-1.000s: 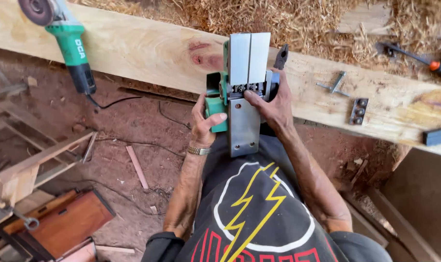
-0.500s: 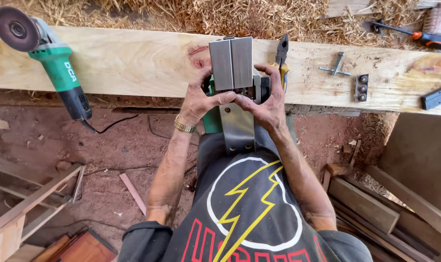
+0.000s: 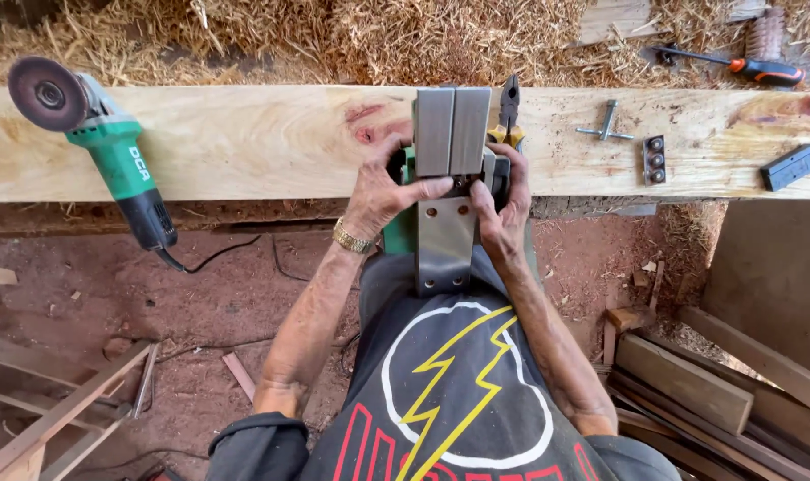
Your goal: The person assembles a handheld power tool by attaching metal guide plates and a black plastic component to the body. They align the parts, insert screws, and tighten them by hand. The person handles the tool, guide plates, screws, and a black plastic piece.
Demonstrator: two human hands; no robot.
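Item 1: a green power tool [image 3: 398, 233] with 2 grey metal plates [image 3: 451, 131] uppermost and a longer steel base plate [image 3: 443, 245] pointing toward the body. It is held upside down at the near edge of a long pale wooden plank [image 3: 244, 142], which serves as the table, partly over the plank and partly over the lap. The left hand [image 3: 382, 187] is clamped around the tool's left side, thumb laid across the middle of the base. The right hand [image 3: 503, 200] is closed on the right side, fingers curled at the joint between the plates. A metal watch band [image 3: 351, 239] is worn on the left wrist.

Item 2: a green angle grinder [image 3: 97, 142], laid on the plank's left end, disc to the far side, black cord [image 3: 218, 258] hanging to the ground.

Item 3: pliers with yellow handles [image 3: 509, 111], laid just behind the held tool.

Item 4: a small T-shaped key [image 3: 605, 129], a dark metal block with 3 bolts [image 3: 655, 158] and a dark bar [image 3: 788, 167], set out along the plank's right part, well apart from the hands.

Item 5: a screwdriver with an orange handle [image 3: 734, 64], lying in wood shavings [image 3: 378, 36] beyond the plank.

Surroundings: red earth floor [image 3: 200, 303]; stacked boards [image 3: 690, 383] at lower right; a wooden frame [image 3: 57, 410] at lower left.
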